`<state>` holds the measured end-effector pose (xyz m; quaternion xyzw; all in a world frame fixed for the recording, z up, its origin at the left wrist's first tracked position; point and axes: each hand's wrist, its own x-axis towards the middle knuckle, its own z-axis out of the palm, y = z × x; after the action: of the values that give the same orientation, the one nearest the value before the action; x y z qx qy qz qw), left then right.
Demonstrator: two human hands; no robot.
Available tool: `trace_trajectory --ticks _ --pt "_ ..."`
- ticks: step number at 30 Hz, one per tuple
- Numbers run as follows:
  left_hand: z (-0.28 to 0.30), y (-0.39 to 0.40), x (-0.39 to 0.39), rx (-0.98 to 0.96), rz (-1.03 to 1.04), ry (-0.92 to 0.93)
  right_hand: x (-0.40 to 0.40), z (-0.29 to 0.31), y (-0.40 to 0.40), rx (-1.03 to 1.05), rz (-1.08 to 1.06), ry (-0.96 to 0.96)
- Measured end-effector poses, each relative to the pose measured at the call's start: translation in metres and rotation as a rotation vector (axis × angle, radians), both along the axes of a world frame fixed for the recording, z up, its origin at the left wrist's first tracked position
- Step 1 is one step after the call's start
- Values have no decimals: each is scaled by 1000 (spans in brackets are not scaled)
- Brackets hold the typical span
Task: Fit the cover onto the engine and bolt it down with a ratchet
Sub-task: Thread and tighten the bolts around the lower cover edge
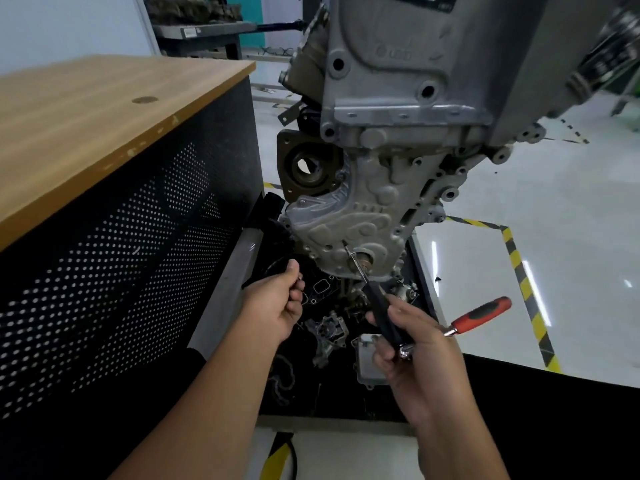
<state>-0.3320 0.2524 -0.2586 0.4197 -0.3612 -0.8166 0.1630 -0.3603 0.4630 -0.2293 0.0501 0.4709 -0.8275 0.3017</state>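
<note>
Ratchet (398, 327) in right hand (415, 358) (tip at cover (346, 223))

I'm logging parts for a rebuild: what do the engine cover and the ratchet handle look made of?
Engine cover: seemingly cast aluminium, going by its dull grey, grainy surface with moulded ribs. Ratchet handle: red and black, probably a rubber or plastic grip over a shiny steel shank.

engine (398, 98) top cropped, blurred upper right, left hand's (277, 306) contents perhaps hidden
</note>
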Motion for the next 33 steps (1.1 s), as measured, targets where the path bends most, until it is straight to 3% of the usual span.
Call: trace_trajectory --ticks 5,8,15,24,28,33 --pt "22 19 -13 116 -86 259 -5 9 28 86 50 111" --pt "31 33 -28 87 -148 380 -9 14 43 146 58 214" --pt "31 55 -56 -169 -308 284 -25 19 76 198 50 363" --pt "17 67 -67 -385 -626 99 -52 0 112 301 -50 236" --pt "8 75 -71 -413 -643 67 -59 -7 120 322 -72 220" --pt "-2 80 -78 -618 -714 -33 -64 -16 126 397 -53 247"
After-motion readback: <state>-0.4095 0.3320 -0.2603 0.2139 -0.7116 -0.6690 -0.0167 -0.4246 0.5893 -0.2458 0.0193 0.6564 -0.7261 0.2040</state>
